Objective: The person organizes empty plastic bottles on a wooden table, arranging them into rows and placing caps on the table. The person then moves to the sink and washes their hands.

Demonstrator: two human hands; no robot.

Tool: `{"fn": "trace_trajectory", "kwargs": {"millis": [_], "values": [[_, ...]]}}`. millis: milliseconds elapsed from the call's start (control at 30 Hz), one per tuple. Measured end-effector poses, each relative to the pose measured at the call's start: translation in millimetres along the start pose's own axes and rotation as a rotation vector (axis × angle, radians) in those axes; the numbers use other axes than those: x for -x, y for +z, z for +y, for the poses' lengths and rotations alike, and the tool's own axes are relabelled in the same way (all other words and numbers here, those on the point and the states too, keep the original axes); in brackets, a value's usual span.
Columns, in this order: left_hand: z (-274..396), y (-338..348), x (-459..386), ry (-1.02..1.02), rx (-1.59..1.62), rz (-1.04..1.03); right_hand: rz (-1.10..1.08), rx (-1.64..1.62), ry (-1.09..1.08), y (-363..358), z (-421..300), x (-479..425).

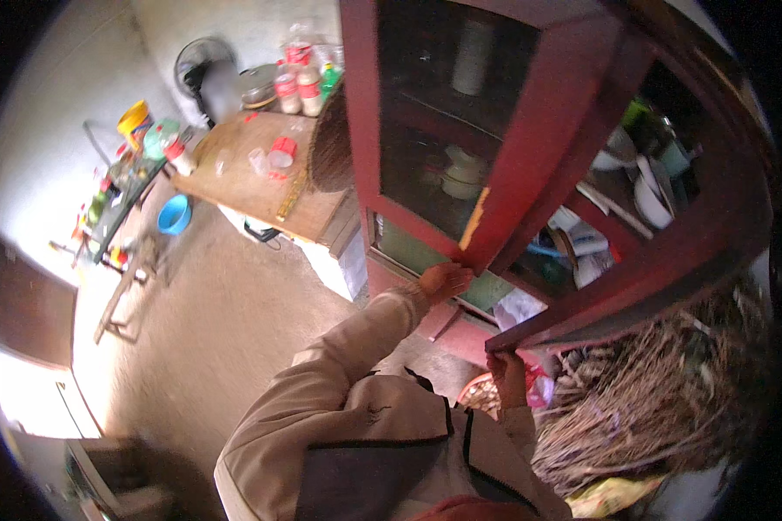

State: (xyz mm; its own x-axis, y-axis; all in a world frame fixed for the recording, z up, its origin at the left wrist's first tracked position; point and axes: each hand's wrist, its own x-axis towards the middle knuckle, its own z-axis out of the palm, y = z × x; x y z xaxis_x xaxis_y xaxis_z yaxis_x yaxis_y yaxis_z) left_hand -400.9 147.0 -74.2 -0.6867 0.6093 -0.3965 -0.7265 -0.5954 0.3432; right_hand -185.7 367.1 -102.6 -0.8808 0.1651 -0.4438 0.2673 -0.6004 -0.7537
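A dark red wooden cabinet (pixel 430 325) with glass-fronted doors stands before me. My left hand (pixel 445 282) is at the lower inner corner of the left door (pixel 528 156), its fingers curled against the frame. The right door (pixel 593 293) is swung out towards me, and my right hand (pixel 508 378) grips its lower corner from beneath. Behind the left door's glass are stacked pale dishes (pixel 463 172) and a pale cylinder (pixel 472 58). White bowls (pixel 651 195) and plastic bags (pixel 593 260) show inside, beyond the right door's frame.
A wooden table (pixel 234 156) holds bottles (pixel 309 91), a lidded pot (pixel 257 88) and a red cup (pixel 282 152). A blue basin (pixel 174 215) and a wooden bench (pixel 127 286) stand on the floor. Dry brushwood (pixel 632 397) and a red basket (pixel 479 394) lie below the cabinet.
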Motion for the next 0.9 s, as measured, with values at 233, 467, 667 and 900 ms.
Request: {"fn": "trace_trajectory", "kwargs": {"millis": [233,467,667,900], "values": [[-8.0,-10.7,-51.0,0.142,0.004,-0.031,-0.021,-0.281,0.063,23.2,-18.4,-58.6],[1.9,-56.6,-61.2,0.541,-0.657,-0.310,-0.241,-0.266,-0.078,64.8,-45.4,-176.6],[61.2,-74.2,63.3,0.136,-0.276,-0.192,0.148,0.008,0.030,115.6,0.8,-139.5],[204.4,-275.5,267.5,0.320,-0.369,0.093,-0.241,0.243,0.234,281.2,152.5,-118.0]]}}
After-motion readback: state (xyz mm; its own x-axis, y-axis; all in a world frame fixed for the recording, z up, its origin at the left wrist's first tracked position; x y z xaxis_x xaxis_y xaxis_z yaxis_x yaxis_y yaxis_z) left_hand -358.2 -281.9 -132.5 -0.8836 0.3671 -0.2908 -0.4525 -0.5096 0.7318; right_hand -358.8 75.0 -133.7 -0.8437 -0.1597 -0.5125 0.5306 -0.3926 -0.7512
